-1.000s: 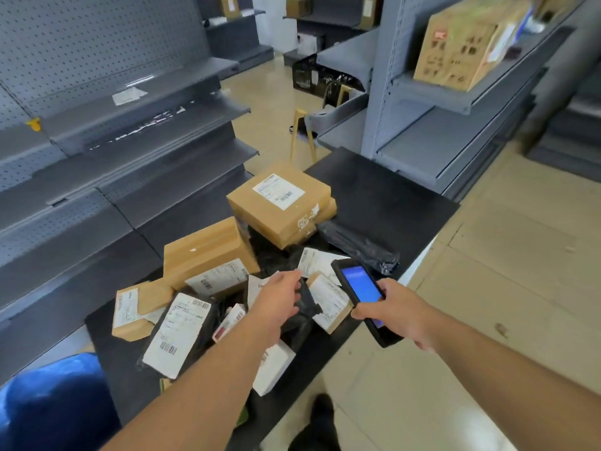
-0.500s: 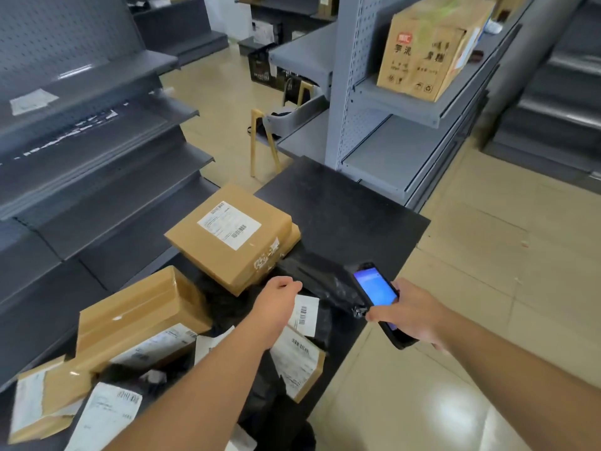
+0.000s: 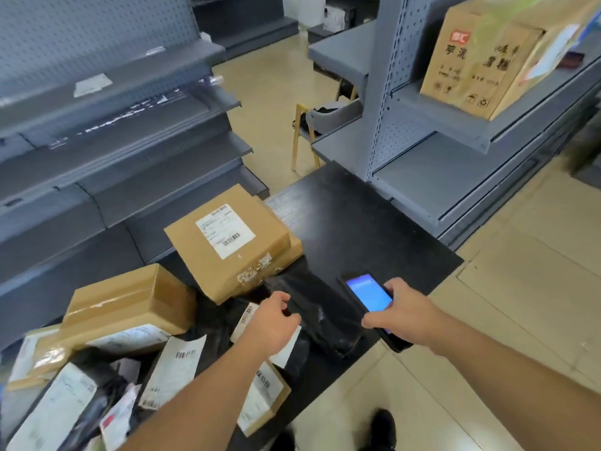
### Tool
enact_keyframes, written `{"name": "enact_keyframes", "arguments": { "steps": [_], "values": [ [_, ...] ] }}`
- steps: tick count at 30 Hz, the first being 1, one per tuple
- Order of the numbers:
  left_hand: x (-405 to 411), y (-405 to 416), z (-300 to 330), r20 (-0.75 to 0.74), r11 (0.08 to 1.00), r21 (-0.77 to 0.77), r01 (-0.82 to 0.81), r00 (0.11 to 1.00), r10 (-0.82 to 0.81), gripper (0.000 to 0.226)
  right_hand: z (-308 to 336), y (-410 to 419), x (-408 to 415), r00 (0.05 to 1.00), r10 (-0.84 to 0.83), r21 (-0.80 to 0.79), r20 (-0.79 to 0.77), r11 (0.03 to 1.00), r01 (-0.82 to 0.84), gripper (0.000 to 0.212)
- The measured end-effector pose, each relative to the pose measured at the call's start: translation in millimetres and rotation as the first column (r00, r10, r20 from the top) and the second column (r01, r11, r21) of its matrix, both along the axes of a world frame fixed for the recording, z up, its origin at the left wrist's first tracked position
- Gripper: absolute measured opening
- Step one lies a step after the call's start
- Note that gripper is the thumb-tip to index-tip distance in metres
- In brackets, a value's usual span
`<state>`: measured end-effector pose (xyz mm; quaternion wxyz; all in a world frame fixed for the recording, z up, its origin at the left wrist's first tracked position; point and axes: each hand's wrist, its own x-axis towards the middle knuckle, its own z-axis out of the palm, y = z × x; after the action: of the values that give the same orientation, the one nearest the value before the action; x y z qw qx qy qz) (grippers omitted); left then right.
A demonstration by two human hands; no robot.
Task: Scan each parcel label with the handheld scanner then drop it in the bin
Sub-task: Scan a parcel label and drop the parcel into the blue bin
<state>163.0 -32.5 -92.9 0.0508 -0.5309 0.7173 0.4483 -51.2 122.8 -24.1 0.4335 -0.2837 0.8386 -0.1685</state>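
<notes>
My right hand (image 3: 405, 315) grips the handheld scanner (image 3: 369, 296), whose blue screen is lit and faces up over the table's right edge. My left hand (image 3: 276, 320) reaches across the pile, its thumb and bent fingers closing on a black bag parcel (image 3: 325, 315) that carries a white barcode label (image 3: 245, 317). A flat cardboard box (image 3: 227, 245) with a white label lies tilted just behind. Another brown box (image 3: 130, 301) and several labelled parcels (image 3: 175, 369) are heaped at the left. No bin is in view.
The parcels lie on a black table (image 3: 357, 222) between grey shelving on the left (image 3: 113, 141) and right (image 3: 439, 177). A large carton (image 3: 481, 56) stands on the right shelf. Behind the table is a chair with yellow legs (image 3: 309, 131). Tiled floor lies to the right.
My left hand has moved from the middle of the pile to the black bag parcel nearer the scanner. The right hand has kept its hold on the scanner. The view has swung right.
</notes>
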Motion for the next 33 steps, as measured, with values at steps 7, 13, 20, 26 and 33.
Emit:
{"name": "enact_keyframes", "arguments": {
  "steps": [7,13,20,26,33],
  "values": [
    [-17,19,7,0.250,0.953,-0.218,0.208,0.956,-0.152,0.058,-2,2,-53,0.985,0.173,0.040,0.000,0.984,-0.173,0.070],
    [-24,9,1,0.382,0.876,-0.273,0.398,0.881,-0.281,0.064,-14,-6,-71,0.969,0.245,0.076,0.016,0.966,-0.246,0.072],
    [-40,-21,-28,0.490,0.649,-0.362,0.669,0.729,-0.478,0.075,-32,-19,-79,0.980,0.193,0.122,0.039,0.973,-0.197,0.073],
    [-49,-45,-52,0.568,0.442,-0.283,0.851,0.520,-0.638,0.073,-44,-36,-84,0.991,0.124,0.165,0.041,0.978,-0.129,0.074],
    [-61,-65,-73,0.559,0.313,-0.268,0.911,0.412,-0.719,0.066,-53,-57,-84,0.998,0.047,0.184,0.046,0.981,-0.055,0.078]
  ]
}}
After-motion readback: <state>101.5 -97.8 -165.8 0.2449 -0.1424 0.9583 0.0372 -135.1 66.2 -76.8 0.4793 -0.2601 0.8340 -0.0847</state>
